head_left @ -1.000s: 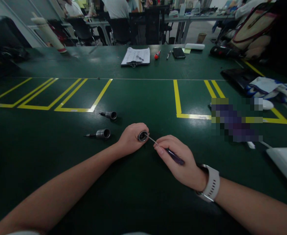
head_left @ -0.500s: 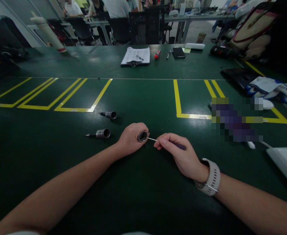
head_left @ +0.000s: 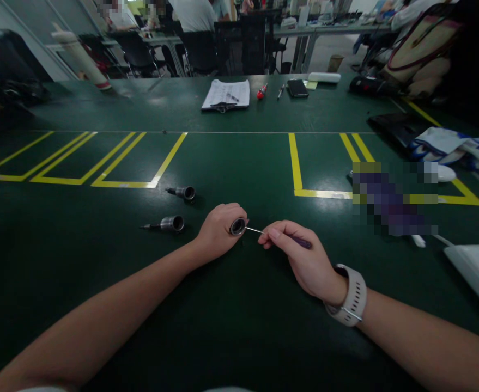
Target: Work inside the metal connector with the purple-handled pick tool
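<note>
The right hand [head_left: 304, 260], with a pale watch [head_left: 351, 296] at its wrist, pinches a thin pick [head_left: 288, 238] by its dark handle between thumb and fingertips. Its bare steel tip reaches into the open mouth of a short metal tube [head_left: 238, 226]. The left hand [head_left: 218, 233] is closed around that tube and rests on the green table [head_left: 239, 326], near the middle of the front edge.

The tube looks hard, smooth and round, so it is likely to roll or slip; a wrap around its barrel suits it. The pick's shaft seems thin enough to bend, so the handle is the place to hold.

Two similar metal parts [head_left: 173, 223] lie just left. Farther off are yellow tape lines [head_left: 295, 163], a clipboard [head_left: 226, 94], a red screwdriver [head_left: 260, 92] and a phone [head_left: 297, 87].
</note>
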The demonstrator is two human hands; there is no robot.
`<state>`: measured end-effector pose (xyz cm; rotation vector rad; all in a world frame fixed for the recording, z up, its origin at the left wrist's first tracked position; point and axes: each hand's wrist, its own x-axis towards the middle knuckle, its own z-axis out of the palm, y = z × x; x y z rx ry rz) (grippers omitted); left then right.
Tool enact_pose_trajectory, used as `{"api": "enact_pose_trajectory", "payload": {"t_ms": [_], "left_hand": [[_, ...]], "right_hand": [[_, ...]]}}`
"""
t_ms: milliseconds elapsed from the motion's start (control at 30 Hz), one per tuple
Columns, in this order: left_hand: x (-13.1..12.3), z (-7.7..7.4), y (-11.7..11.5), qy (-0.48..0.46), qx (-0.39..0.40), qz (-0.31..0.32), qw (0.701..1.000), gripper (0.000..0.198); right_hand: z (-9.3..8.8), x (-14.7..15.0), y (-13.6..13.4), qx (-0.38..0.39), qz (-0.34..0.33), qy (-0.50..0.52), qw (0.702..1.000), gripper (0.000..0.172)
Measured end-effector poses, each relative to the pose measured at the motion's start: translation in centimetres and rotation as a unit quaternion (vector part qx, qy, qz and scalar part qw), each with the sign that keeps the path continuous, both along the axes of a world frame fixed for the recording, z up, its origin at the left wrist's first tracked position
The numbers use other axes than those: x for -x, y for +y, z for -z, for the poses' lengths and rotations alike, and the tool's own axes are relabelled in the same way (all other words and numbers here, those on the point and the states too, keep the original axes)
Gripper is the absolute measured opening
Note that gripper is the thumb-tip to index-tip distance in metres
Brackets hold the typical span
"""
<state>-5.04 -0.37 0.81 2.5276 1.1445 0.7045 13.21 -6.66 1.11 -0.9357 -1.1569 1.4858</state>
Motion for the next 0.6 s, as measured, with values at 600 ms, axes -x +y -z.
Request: {"api": "enact_pose_trajectory", "payload": {"t_ms": [600], "left_hand": [[-0.07,-0.08,-0.19,-0.047,-0.022,-0.024,0.998,0.017]], "right_hand": [[-0.26,0.04,-0.09,0.03,-0.005,0.051,0.998,0.014]]}}
